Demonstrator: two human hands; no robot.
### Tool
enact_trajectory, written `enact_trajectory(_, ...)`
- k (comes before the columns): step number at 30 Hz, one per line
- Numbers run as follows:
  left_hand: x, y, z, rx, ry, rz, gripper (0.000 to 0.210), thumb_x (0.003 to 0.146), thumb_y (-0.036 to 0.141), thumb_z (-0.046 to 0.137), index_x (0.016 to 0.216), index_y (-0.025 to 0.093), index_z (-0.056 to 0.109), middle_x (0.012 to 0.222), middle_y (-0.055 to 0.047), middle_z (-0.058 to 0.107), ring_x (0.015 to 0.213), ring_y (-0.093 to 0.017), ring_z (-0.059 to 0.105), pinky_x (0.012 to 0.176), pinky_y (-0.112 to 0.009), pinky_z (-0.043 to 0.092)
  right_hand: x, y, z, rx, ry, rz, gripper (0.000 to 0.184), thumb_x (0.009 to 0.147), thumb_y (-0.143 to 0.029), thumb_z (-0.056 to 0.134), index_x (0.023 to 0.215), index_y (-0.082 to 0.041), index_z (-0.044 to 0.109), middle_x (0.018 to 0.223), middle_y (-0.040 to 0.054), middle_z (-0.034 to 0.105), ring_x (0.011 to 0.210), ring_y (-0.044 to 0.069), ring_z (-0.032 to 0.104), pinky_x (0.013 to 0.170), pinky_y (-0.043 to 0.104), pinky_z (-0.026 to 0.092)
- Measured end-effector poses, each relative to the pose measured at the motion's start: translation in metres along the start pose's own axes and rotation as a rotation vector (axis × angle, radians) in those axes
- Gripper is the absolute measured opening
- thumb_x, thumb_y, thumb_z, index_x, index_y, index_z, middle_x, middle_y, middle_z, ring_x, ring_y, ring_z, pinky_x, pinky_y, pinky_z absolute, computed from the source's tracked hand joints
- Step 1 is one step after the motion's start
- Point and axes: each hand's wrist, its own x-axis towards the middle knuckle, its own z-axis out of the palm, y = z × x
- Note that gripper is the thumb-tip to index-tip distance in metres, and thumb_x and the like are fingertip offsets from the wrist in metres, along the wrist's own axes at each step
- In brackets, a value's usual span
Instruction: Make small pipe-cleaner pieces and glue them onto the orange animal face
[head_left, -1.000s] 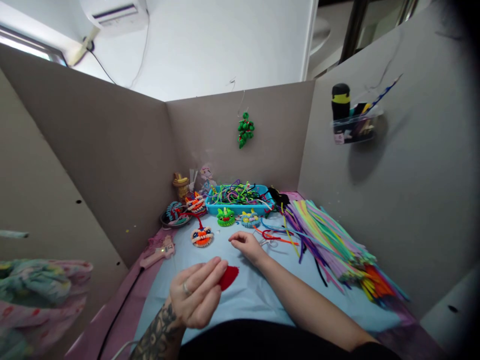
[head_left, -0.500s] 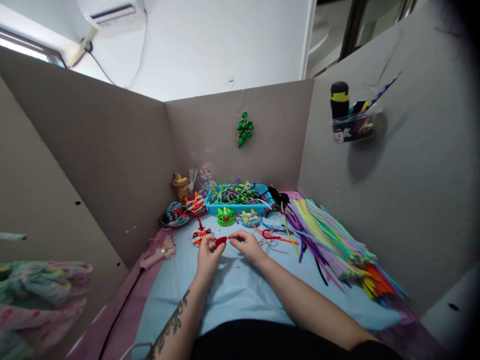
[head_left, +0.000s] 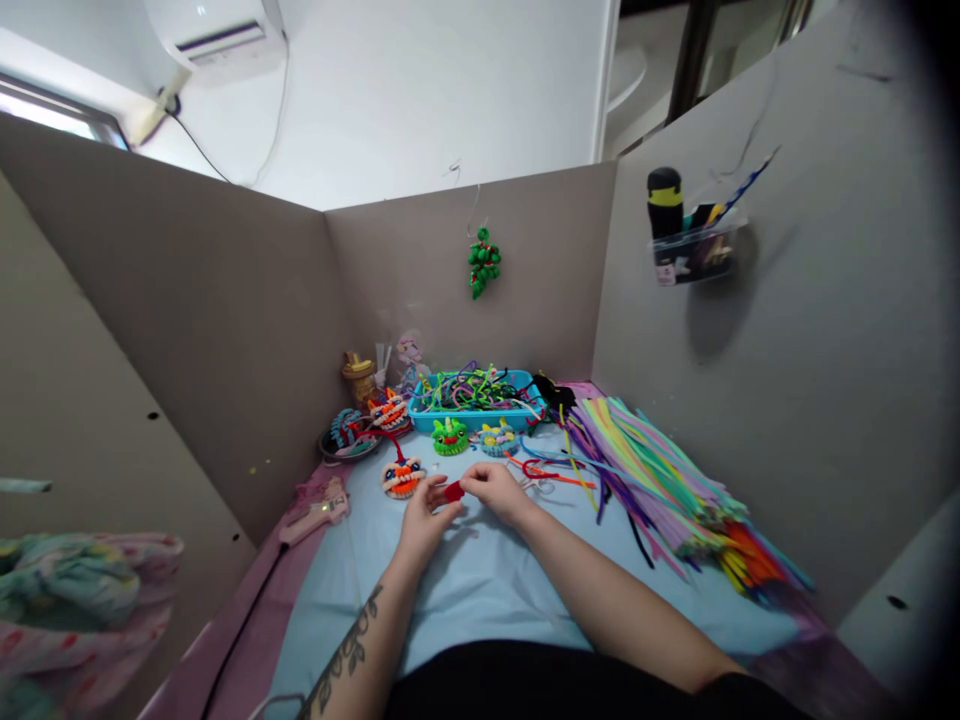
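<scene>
Over the middle of the blue cloth, my right hand (head_left: 495, 492) pinches a small dark-red piece (head_left: 454, 492), perhaps bent pipe cleaner; its exact make is too small to tell. Close against its left side is my left hand (head_left: 426, 518), thumb and fingers apart; whether a fingertip touches the piece is unclear. Just beyond the left hand lies an orange and white pipe-cleaner animal head (head_left: 403, 478) with a red strand. A green head (head_left: 450, 437) and a light-blue and yellow one (head_left: 497, 438) sit farther back. Scissors (head_left: 538, 485) lie partly behind my right hand.
A blue tray (head_left: 442, 421) of pipe-cleaner scraps stands at the back. Bundled pipe cleaners (head_left: 645, 470) spread along the right. At left are a pink glue gun (head_left: 319, 515) with a black cord and a dark bowl (head_left: 349, 455). Grey panels (head_left: 480, 330) enclose the table.
My left thumb and fingers have parted from their pinch on the red piece. The piece has shifted slightly right and turned, now at my right fingertips. The view has moved a little.
</scene>
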Motion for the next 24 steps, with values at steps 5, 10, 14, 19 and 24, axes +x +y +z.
enact_trajectory(5, -0.001, -0.001, -0.005, 0.056, 0.025, -0.091, 0.038, 0.065, 0.044, 0.066, 0.083, 0.010, 0.064, 0.068, -0.007, 0.068, 0.060, -0.015, 0.062, 0.052, -0.023, 0.046, 0.003, 0.000, -0.011, -0.049, -0.067, 0.069, 0.013, 0.066, -0.025, 0.060, 0.061, -0.014, 0.061, 0.043, -0.0055, 0.044, 0.040, 0.006, 0.034, 0.040, 0.019, 0.023)
enact_trajectory(10, -0.003, -0.003, -0.007, 0.136, -0.037, -0.094, 0.036, 0.067, 0.045, 0.063, 0.075, 0.011, 0.066, 0.056, -0.002, 0.063, 0.044, -0.009, 0.050, 0.042, -0.018, 0.035, 0.001, 0.000, -0.009, -0.031, -0.066, 0.086, 0.013, 0.066, -0.026, 0.060, 0.062, -0.014, 0.061, 0.042, -0.0056, 0.044, 0.038, 0.006, 0.033, 0.038, 0.019, 0.022)
enact_trajectory(14, -0.004, -0.002, -0.006, 0.151, -0.067, -0.100, 0.032, 0.069, 0.043, 0.062, 0.074, 0.011, 0.066, 0.053, 0.000, 0.060, 0.043, -0.008, 0.047, 0.041, -0.018, 0.033, 0.001, 0.001, -0.006, 0.001, -0.072, 0.105, 0.014, 0.065, -0.028, 0.060, 0.062, -0.014, 0.060, 0.042, -0.0059, 0.043, 0.037, 0.005, 0.032, 0.037, 0.019, 0.022)
enact_trajectory(19, -0.004, -0.003, -0.005, 0.164, -0.044, -0.073, 0.030, 0.069, 0.039, 0.062, 0.080, 0.011, 0.066, 0.061, -0.003, 0.065, 0.048, -0.011, 0.055, 0.044, -0.020, 0.041, 0.003, -0.001, -0.009, -0.028, -0.065, 0.098, 0.012, 0.064, -0.025, 0.060, 0.060, -0.015, 0.060, 0.041, -0.0059, 0.043, 0.037, 0.006, 0.033, 0.037, 0.019, 0.022)
enact_trajectory(24, -0.005, -0.001, -0.005, 0.254, -0.005, 0.170, 0.033, 0.064, 0.024, 0.066, 0.096, 0.017, 0.066, 0.091, -0.007, 0.069, 0.080, -0.020, 0.064, 0.071, -0.031, 0.052, 0.005, 0.002, -0.013, 0.013, -0.067, 0.182, 0.008, 0.062, -0.022, 0.060, 0.059, -0.014, 0.061, 0.040, -0.0056, 0.045, 0.035, 0.005, 0.032, 0.036, 0.020, 0.021)
